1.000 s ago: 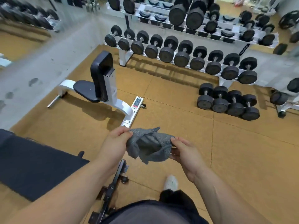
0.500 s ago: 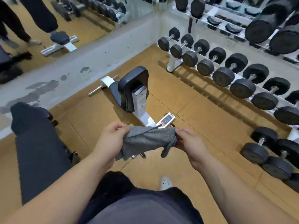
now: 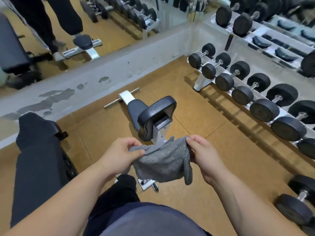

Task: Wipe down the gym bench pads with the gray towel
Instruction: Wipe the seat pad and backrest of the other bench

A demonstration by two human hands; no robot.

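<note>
Both my hands hold the gray towel (image 3: 163,162) stretched between them at waist height. My left hand (image 3: 119,155) pinches its left edge and my right hand (image 3: 203,155) pinches its right corner, from which a flap hangs down. Just beyond the towel stands a small white-framed seat bench with an upright black back pad (image 3: 156,114) and a low seat pad (image 3: 135,110). A long black bench pad (image 3: 36,159) lies at my left.
A white rack of black dumbbells (image 3: 260,109) runs along the right side, with more dumbbells (image 3: 293,210) on the floor at the lower right. A gray ledge and a mirror wall (image 3: 102,23) close off the far side. The floor is brown.
I have stepped closer to the seat bench, which now sits right behind the towel. My hands have pulled the towel flatter between them.
</note>
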